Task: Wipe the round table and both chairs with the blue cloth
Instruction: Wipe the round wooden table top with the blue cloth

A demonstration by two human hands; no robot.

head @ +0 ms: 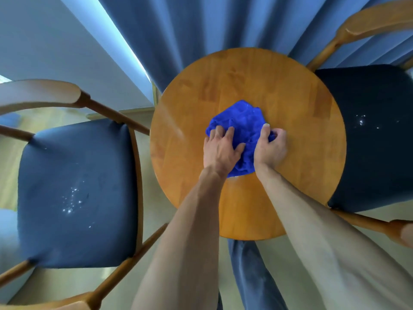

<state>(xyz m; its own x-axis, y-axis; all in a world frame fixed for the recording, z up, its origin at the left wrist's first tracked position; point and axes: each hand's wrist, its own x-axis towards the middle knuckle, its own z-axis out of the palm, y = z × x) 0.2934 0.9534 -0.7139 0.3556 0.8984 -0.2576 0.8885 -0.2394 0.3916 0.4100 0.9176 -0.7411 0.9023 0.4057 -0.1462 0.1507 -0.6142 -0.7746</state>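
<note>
Mid round wooden table: crumpled soft blue cloth, light and floppy, left hand spread flat on it, right hand pinching its bunched edge, probably best gathered there.

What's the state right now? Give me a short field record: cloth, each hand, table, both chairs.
cloth: blue cloth bunched up near the middle of the round table
left hand: lies on the cloth's left part, fingers spread
right hand: fingers curled, gripping the cloth's right edge
table: wooden top, only the cloth and hands on it
left chair: blue seat with white specks
right chair: dark seat with a few white specks
</note>
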